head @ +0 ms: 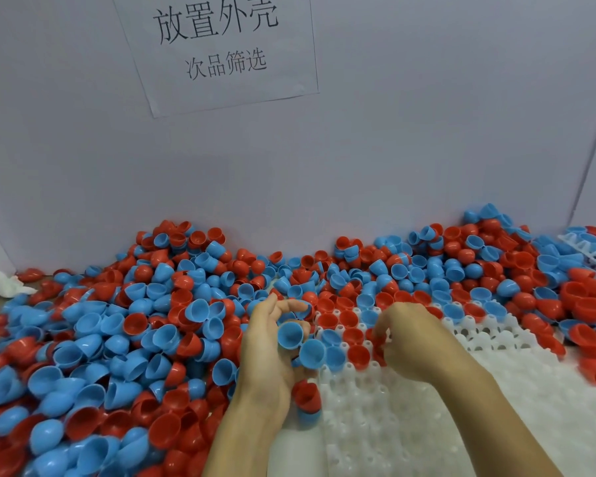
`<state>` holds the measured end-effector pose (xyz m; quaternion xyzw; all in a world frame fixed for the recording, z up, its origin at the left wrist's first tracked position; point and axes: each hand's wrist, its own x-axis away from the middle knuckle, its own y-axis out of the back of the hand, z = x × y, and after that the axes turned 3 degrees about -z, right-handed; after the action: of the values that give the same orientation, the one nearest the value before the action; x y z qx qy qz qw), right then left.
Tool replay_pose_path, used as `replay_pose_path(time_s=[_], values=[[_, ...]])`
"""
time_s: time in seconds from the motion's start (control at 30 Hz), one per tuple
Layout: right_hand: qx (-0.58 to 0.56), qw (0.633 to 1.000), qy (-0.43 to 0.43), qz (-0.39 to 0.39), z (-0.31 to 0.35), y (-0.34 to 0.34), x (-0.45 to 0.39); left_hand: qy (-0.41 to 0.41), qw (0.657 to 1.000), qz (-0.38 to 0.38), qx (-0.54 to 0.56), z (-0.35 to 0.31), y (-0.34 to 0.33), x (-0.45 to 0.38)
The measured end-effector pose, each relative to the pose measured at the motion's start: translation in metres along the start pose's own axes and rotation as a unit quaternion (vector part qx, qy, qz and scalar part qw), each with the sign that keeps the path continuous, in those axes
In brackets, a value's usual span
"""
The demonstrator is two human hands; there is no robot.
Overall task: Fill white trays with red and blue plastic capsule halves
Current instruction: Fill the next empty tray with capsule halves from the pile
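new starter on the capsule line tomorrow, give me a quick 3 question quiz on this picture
1. True or false: the left hand holds blue plastic capsule halves.
2. Which colour is the capsule half that the right hand is setting into the white plastic moulded tray? A red, B blue, C white.
3. Fill the gap: the filled pockets of the tray lie at its ___ end, next to the loose heap of red and blue capsule halves.

Key
1. True: two blue halves, open sides up, sit between its fingers.
2. A: a red capsule half shows at its fingertips.
3. Far: the near rows show no capsule halves.
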<state>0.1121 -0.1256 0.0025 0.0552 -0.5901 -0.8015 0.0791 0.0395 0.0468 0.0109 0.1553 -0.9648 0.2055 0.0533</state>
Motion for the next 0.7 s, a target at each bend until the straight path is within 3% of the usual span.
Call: replay_pose_path(time_s=[0.07,0.13,0.2,0.27,0.37,0.53,0.7], values=[[0.003,0.999,0.019,0.032,0.000,0.009,0.003,-0.001,1.000,0.004,-0.005,0.000,-0.001,0.000],[-0.023,0.998,0.053,0.011,0.005,0.023,0.008,-0.004,1.000,0.003,-0.018,0.001,-0.003,-0.001],[-0.111,0.986,0.117,-0.028,0.019,0.038,0.018,-0.009,0.999,-0.002,-0.043,0.003,-0.004,-0.002],[-0.186,0.966,0.182,-0.005,0.037,0.048,0.029,-0.018,0.997,-0.001,-0.075,0.005,-0.004,-0.003],[-0.116,0.965,0.230,0.046,0.060,0.039,0.036,-0.019,0.995,0.016,-0.101,0.006,-0.004,-0.003],[-0.067,0.975,0.210,0.037,0.074,0.016,0.032,-0.026,0.991,0.008,-0.134,0.009,-0.005,-0.006],[-0.122,0.980,0.147,-0.052,0.044,0.035,0.021,-0.042,0.995,-0.048,-0.079,0.006,-0.003,-0.008]])
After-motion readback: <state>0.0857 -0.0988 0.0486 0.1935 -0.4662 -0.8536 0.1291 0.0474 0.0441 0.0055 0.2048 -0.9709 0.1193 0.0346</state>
